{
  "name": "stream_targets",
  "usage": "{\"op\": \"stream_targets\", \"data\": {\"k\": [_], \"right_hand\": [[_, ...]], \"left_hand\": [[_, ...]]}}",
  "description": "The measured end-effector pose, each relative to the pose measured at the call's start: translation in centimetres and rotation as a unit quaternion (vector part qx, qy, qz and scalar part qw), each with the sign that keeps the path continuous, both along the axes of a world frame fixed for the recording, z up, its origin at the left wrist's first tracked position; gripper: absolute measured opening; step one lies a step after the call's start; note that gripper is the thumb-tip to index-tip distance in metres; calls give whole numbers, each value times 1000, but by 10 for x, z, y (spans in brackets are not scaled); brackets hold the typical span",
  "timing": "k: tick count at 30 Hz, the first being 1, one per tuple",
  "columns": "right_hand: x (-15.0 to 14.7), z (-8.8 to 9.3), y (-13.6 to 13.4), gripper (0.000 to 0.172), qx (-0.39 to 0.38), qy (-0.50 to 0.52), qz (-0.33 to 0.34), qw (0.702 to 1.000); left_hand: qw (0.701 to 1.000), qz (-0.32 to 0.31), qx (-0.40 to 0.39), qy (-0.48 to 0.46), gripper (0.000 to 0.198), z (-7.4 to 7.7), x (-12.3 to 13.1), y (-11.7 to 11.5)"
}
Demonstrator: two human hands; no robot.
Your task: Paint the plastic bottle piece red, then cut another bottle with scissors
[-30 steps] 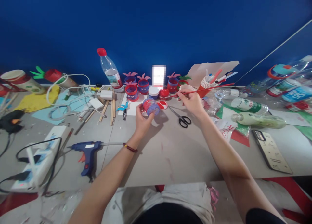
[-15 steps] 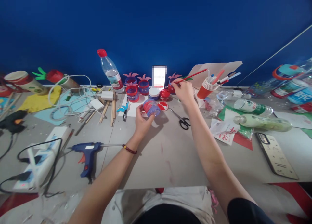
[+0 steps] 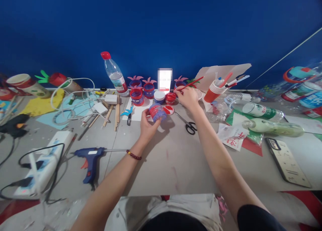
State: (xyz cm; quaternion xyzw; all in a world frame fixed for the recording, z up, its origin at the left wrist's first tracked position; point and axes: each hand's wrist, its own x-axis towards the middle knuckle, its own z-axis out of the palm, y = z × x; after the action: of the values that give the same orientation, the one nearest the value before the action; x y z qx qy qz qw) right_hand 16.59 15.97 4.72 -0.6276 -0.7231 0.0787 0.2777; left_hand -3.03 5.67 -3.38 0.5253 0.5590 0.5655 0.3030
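My left hand (image 3: 148,124) is closed around a small cup (image 3: 158,112) painted red and purple, tipped on its side above the table. Between the fingers of my right hand (image 3: 188,96) is a red-handled paintbrush (image 3: 192,82), its tip end down at an open jar of red paint (image 3: 170,98). The jar's lid (image 3: 168,109), smeared red inside, lies in front of it. Left of the red jar stands a white-lidded jar (image 3: 159,96). Several painted cups, such as the one with a red rim (image 3: 136,97), stand behind my left hand, some with pink leaf-shaped tops.
Scissors (image 3: 190,126) lie right of the lid. A blue glue gun (image 3: 91,160) and a power strip (image 3: 47,160) are at the left. On the right are a paper cup of pens (image 3: 213,92), plastic bottles (image 3: 274,126) and a phone (image 3: 288,162). A tall bottle (image 3: 115,75) stands behind.
My right hand has lowered and shifted slightly, bringing the paintbrush down to the red paint jar. The cup in my left hand has turned a little.
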Motion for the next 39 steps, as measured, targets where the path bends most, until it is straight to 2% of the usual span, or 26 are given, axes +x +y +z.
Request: {"op": "stream_targets", "data": {"k": [4,9,12,15,21,26,31,39], "right_hand": [[-2,7,-4,28,-5,-36,-6,999],[0,11,-5,30,-13,-35,-32,999],[1,7,-2,32,6,-29,-39,999],[-1,1,0,33,20,-26,-15,999],[-6,-4,0,32,14,-35,-4,999],[-3,4,-2,28,0,-36,-2,999],[2,11,-4,30,1,-4,-42,999],[2,-3,4,32,25,2,8,1000]], "left_hand": [[1000,0,-1,5,56,2,1,-1],[1000,-1,-3,7,57,4,1,-3],[1000,-1,-1,8,56,4,2,-3],[1000,-3,3,14,57,2,1,-3],[1000,-6,6,27,58,0,0,-1],[1000,-5,1,28,59,1,0,-3],[999,-11,6,29,59,0,0,-4],[984,-58,86,145,65,-1,-1,-7]]}}
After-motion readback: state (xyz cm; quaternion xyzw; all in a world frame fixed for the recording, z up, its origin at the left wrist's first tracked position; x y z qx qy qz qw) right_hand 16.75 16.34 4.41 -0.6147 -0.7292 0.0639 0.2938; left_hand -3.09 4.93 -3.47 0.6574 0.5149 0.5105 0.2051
